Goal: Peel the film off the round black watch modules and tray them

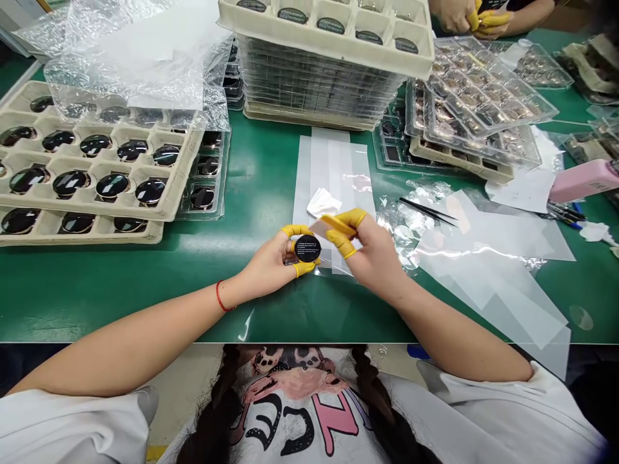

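- Your left hand [264, 263] pinches black disc [307, 248], fingers [294, 230] closed on its rim
- Your right hand [372, 254] grips flat tab [334, 225] — just right of the disc

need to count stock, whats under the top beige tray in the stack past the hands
Under the top beige tray is a tall pile of clear plastic trays, resting on a lower beige tray. What the clear trays hold is hidden, because their layers sit tightly together.
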A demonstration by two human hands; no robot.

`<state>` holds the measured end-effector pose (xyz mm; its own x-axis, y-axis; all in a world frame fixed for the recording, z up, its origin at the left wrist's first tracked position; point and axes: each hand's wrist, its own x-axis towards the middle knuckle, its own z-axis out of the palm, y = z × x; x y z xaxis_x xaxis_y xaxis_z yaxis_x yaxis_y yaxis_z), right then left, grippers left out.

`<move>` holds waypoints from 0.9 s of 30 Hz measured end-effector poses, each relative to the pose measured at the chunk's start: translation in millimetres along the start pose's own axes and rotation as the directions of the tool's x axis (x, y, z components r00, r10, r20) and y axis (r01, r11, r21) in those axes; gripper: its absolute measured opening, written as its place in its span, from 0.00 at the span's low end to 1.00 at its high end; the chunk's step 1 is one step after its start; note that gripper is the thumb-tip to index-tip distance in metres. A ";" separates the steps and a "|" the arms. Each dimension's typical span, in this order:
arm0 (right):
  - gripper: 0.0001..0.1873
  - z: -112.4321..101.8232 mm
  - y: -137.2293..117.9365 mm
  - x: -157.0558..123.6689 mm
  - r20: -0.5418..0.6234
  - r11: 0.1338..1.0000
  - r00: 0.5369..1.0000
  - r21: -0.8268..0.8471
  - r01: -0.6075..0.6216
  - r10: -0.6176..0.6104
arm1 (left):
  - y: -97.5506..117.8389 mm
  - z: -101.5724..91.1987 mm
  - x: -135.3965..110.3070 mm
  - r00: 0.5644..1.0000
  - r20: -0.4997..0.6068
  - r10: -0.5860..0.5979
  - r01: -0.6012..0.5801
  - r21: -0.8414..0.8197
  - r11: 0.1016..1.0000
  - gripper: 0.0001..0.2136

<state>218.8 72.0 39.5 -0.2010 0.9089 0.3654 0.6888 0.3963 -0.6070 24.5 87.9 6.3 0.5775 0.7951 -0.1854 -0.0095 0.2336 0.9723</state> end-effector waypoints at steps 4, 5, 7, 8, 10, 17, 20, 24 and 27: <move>0.03 18.6 -4.2 -9.2 0.005 0.978 0.981 -0.075 0.195 -0.195 | -0.7 -0.8 0.6 1.000 -0.003 0.020 -0.020 0.026 0.999 0.22; 0.03 23.0 -2.7 -10.6 -0.012 0.966 0.974 -0.130 0.224 -0.227 | -1.3 -1.2 0.8 1.000 -0.002 0.028 -0.028 0.042 0.999 0.21; 0.05 29.3 1.9 -11.8 -0.034 0.943 0.965 -0.224 0.247 -0.261 | -3.2 -2.4 1.3 0.999 -0.001 0.045 -0.045 0.054 0.998 0.22; 0.05 31.0 4.1 -11.6 -0.032 0.937 0.964 -0.248 0.247 -0.263 | -4.5 -3.1 1.6 0.999 -0.002 0.050 -0.050 0.052 0.997 0.23; 0.05 31.8 7.7 -9.8 -0.009 0.937 0.971 -0.264 0.229 -0.240 | -7.6 -4.3 1.9 0.998 -0.005 0.056 -0.056 0.045 0.997 0.23; 0.06 29.0 11.2 1.8 0.023 0.947 0.991 -0.293 0.131 -0.130 | -10.2 -3.3 1.2 0.997 0.009 0.073 -0.074 0.067 0.995 0.23; 0.06 23.9 12.2 6.2 0.038 0.969 0.994 -0.223 0.108 -0.102 | -2.2 -1.2 1.6 1.000 -0.002 0.031 -0.031 0.056 0.998 0.23; 0.09 11.6 9.4 6.8 0.065 0.978 0.977 -0.024 0.207 -0.205 | 7.9 -0.9 3.5 0.999 0.020 -0.044 0.043 0.026 0.999 0.25; 0.11 8.0 5.2 3.4 0.151 0.937 0.938 -0.115 0.330 -0.311 | 9.4 -1.3 4.2 0.998 0.036 -0.046 0.046 0.016 0.999 0.25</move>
<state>216.1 78.1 31.9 -0.5085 0.7488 0.4250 0.6595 0.6561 -0.3670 25.8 94.2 14.4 0.6067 0.7624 -0.2250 0.0302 0.2607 0.9649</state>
